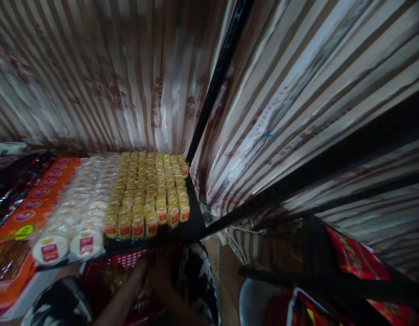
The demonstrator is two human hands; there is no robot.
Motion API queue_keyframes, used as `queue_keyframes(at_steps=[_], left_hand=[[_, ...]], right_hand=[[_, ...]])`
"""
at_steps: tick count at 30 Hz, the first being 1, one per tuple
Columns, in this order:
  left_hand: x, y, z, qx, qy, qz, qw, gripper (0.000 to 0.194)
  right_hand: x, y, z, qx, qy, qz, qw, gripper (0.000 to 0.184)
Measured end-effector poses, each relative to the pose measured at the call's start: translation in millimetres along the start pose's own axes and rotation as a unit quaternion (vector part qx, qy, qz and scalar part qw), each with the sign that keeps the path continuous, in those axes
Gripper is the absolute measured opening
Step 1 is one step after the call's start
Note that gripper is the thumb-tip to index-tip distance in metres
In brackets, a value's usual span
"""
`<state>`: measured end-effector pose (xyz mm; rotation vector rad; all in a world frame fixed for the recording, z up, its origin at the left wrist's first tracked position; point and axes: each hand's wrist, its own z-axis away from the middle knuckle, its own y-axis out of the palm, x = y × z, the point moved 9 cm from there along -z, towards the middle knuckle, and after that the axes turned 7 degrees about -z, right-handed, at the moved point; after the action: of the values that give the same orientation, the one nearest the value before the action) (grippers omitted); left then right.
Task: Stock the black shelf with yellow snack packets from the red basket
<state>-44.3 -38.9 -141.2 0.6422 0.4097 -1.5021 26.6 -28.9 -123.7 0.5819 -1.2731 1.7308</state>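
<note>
My left hand [141, 267] and my right hand [161, 268] are close together, low in the view between my knees. They reach over a red plastic basket [128, 259] with slotted walls. Small yellowish packets [113, 277] lie in this basket. Shadow and blur hide my fingers, so what they hold, if anything, does not show. Just beyond the hands, on a dark shelf [192, 222], small yellow wrapped cakes [145, 194] with red labels stand in several rows. To their left are rows of round white wrapped cakes [85, 240].
Orange snack packs [26, 226] and dark glossy packs [16, 185] occupy the shelf's left side. A black metal post [216, 77] rises at its corner. Striped curtain sheeting [128, 77] hangs behind. At right, a black rack bar [297, 176] and red packets [357, 256] stand near me.
</note>
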Motion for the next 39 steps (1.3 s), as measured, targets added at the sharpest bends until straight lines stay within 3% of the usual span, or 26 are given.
queue_keyframes(at_steps=[6, 10, 12, 16, 19, 22, 26, 31, 39], left_hand=[[6.4, -33.1, 37.8, -0.006, -0.020, -0.100, 0.995, 0.028], [6.4, -44.2, 57.0, 0.037, -0.011, -0.147, 0.988, 0.045], [-4.2, -36.9, 72.6, 0.091, 0.010, -0.156, 0.983, 0.052], [-47.2, -15.4, 106.3, 0.166, 0.079, -0.150, 0.971, 0.051], [-79.6, -6.2, 119.7, 0.160, 0.127, -0.164, 0.965, 0.049], [-97.9, 0.9, 124.6, 0.158, 0.141, -0.156, 0.965, 0.055], [-113.0, 10.8, 130.8, 0.169, 0.162, -0.107, 0.966, 0.056], [-120.7, 20.0, 137.9, 0.154, 0.160, -0.044, 0.974, 0.039], [-129.2, 29.6, 120.9, 0.123, 0.154, -0.001, 0.980, 0.019]], right_hand=[[31.5, -16.4, 37.1, 0.075, -0.040, 0.018, 0.996, 0.033], [51.5, -47.1, 60.7, 0.063, -0.111, 0.030, 0.991, 0.031], [59.0, -65.1, 69.1, 0.044, -0.129, 0.025, 0.990, 0.029], [65.9, -94.6, 74.8, 0.000, -0.130, 0.008, 0.992, 0.032], [70.1, -105.0, 74.2, 0.003, -0.141, -0.100, 0.985, 0.031], [68.7, -113.8, 71.4, -0.001, -0.118, -0.230, 0.966, 0.034], [66.0, -124.1, 67.9, -0.020, -0.072, -0.358, 0.931, 0.043], [65.5, -138.1, 65.9, -0.061, -0.060, -0.462, 0.883, 0.050], [61.2, -148.8, 67.8, -0.076, -0.043, -0.497, 0.863, 0.046]])
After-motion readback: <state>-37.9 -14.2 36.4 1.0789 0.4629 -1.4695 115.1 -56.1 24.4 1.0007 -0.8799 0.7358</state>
